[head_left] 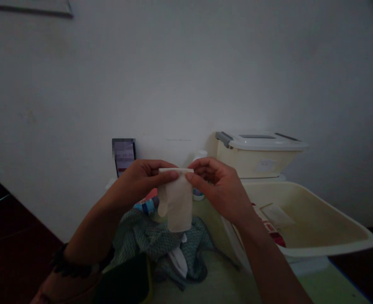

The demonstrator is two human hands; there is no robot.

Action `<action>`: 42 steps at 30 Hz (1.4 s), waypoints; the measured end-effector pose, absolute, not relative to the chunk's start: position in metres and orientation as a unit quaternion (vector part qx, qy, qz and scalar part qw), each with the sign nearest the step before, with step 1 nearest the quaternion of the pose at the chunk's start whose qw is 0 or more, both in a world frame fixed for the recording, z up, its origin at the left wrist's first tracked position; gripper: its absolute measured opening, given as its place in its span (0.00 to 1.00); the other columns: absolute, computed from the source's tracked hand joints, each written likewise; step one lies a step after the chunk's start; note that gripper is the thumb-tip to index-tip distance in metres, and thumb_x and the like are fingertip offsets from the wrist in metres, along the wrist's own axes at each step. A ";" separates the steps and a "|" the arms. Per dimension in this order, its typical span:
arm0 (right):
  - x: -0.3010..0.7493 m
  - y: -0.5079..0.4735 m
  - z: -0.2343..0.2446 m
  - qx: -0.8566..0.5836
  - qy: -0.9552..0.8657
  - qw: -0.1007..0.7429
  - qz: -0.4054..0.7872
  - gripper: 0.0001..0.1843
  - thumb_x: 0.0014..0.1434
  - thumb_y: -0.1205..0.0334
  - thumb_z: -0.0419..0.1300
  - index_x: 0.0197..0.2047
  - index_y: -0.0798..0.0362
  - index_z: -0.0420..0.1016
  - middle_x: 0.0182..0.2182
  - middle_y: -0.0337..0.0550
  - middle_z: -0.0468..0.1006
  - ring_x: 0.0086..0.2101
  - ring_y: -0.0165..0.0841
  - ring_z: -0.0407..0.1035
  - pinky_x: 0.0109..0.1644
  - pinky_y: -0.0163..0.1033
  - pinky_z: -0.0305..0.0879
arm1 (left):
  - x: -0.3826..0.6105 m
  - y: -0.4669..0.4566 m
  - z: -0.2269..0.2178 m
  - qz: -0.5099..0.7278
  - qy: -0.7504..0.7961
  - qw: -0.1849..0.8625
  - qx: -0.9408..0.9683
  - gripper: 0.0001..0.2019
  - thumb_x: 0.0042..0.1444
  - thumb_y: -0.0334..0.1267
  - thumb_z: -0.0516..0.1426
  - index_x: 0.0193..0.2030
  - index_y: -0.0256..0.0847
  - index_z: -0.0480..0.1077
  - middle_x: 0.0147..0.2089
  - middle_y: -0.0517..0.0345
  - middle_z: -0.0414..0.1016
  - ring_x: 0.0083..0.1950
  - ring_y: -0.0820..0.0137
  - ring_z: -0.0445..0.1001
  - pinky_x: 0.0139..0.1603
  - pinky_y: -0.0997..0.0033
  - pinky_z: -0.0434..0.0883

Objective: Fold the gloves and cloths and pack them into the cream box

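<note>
Both my hands hold up a small white glove-like piece of cloth or paper (pixel 177 202) by its top edge, in front of the wall. My left hand (pixel 142 179) pinches the left corner with thumb and fingers. My right hand (pixel 220 185) pinches the right corner. The piece hangs down between them, above a crumpled grey-green patterned cloth (pixel 161 245) on the table.
A cream tub (pixel 328 236) with flat packets inside sits at the right, and a lidded cream box (pixel 259 154) stands behind it. A phone (pixel 125 156) leans on the wall. A small white jar (pixel 199 194) and a blue-labelled bottle (pixel 147 205) lie behind the hands. The scene is dim.
</note>
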State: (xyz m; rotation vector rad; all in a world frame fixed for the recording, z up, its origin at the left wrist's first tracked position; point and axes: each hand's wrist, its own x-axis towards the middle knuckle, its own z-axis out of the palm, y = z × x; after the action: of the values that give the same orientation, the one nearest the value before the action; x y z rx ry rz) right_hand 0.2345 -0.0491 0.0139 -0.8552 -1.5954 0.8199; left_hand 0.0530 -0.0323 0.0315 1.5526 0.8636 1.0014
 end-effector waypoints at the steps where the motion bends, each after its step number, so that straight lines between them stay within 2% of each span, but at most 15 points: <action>1: 0.235 -0.049 0.014 -0.353 -0.676 0.539 0.358 0.09 0.53 0.60 0.62 0.37 0.54 0.70 0.29 0.39 0.75 0.30 0.28 0.70 0.33 0.34 0.66 | 0.052 -0.032 0.031 0.420 0.361 0.525 0.646 0.04 0.48 0.35 0.62 0.31 0.39 0.78 0.23 0.62 0.79 0.22 0.77 0.72 0.21 0.84 0.66; 8: 0.235 -0.049 0.014 -0.345 -0.681 0.530 0.368 0.08 0.55 0.58 0.61 0.33 0.54 0.72 0.27 0.38 0.75 0.29 0.26 0.69 0.32 0.32 0.66 | 0.050 -0.032 0.029 0.411 0.335 0.552 0.644 0.04 0.50 0.35 0.62 0.32 0.40 0.78 0.26 0.62 0.79 0.25 0.78 0.74 0.25 0.85 0.68; 12: 0.234 -0.050 0.016 -0.356 -0.646 0.560 0.377 0.07 0.53 0.60 0.62 0.31 0.55 0.72 0.24 0.37 0.74 0.25 0.25 0.68 0.29 0.31 0.65 | 0.054 -0.032 0.029 0.415 0.320 0.570 0.633 0.05 0.51 0.37 0.61 0.32 0.39 0.77 0.24 0.62 0.78 0.24 0.78 0.73 0.24 0.84 0.67; 16: 0.232 -0.051 0.020 -0.364 -0.607 0.602 0.369 0.07 0.52 0.61 0.62 0.28 0.55 0.72 0.20 0.33 0.72 0.21 0.23 0.66 0.24 0.28 0.63 | 0.056 -0.030 0.025 0.383 0.316 0.568 0.656 0.11 0.47 0.39 0.63 0.38 0.37 0.76 0.28 0.60 0.79 0.27 0.74 0.74 0.26 0.81 0.68; 21: 0.232 -0.048 0.019 -0.360 -0.545 0.663 0.366 0.06 0.51 0.60 0.62 0.28 0.54 0.72 0.19 0.32 0.73 0.19 0.23 0.65 0.22 0.29 0.62 | 0.061 -0.024 0.014 0.306 0.279 0.622 0.664 0.11 0.43 0.30 0.65 0.37 0.37 0.76 0.30 0.61 0.80 0.31 0.75 0.75 0.32 0.80 0.70; 25: 0.234 -0.044 0.017 -0.340 -0.513 0.685 0.389 0.07 0.50 0.59 0.63 0.28 0.53 0.71 0.19 0.32 0.72 0.20 0.24 0.65 0.24 0.31 0.65 | 0.066 -0.022 0.008 0.279 0.245 0.664 0.649 0.16 0.41 0.24 0.64 0.40 0.37 0.75 0.33 0.60 0.80 0.36 0.72 0.77 0.39 0.76 0.71; 29: 0.236 -0.043 0.018 -0.340 -0.512 0.682 0.397 0.08 0.50 0.58 0.63 0.29 0.52 0.71 0.19 0.33 0.72 0.20 0.25 0.66 0.25 0.33 0.66 | 0.069 -0.024 0.007 0.284 0.255 0.676 0.631 0.24 0.41 0.22 0.63 0.48 0.38 0.71 0.41 0.55 0.80 0.36 0.72 0.77 0.38 0.75 0.73; 33: 0.237 -0.045 0.020 -0.340 -0.516 0.682 0.391 0.07 0.51 0.58 0.63 0.29 0.52 0.70 0.19 0.33 0.71 0.20 0.25 0.65 0.24 0.32 0.66 | 0.067 -0.023 0.007 0.275 0.274 0.663 0.640 0.25 0.43 0.23 0.63 0.50 0.38 0.69 0.41 0.54 0.80 0.36 0.72 0.77 0.37 0.75 0.73; 39: 0.240 -0.052 0.024 -0.317 -0.606 0.600 0.415 0.04 0.53 0.62 0.62 0.30 0.53 0.72 0.21 0.33 0.73 0.21 0.23 0.66 0.24 0.30 0.64 | 0.058 -0.017 0.008 0.287 0.256 0.633 0.672 0.25 0.40 0.24 0.64 0.48 0.38 0.70 0.40 0.55 0.80 0.41 0.68 0.77 0.43 0.72 0.71; 42: 0.240 -0.055 0.024 -0.312 -0.643 0.571 0.404 0.04 0.53 0.62 0.62 0.31 0.53 0.73 0.23 0.34 0.74 0.24 0.24 0.67 0.27 0.30 0.65 | 0.052 -0.019 0.014 0.312 0.225 0.631 0.674 0.21 0.40 0.26 0.65 0.44 0.38 0.72 0.38 0.57 0.80 0.40 0.69 0.77 0.42 0.73 0.71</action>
State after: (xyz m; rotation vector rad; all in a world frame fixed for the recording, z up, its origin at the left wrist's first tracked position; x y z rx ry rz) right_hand 0.2395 -0.0553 0.0243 -0.7332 -1.5089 0.9485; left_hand 0.0518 -0.0190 0.0137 1.5424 0.5153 0.7135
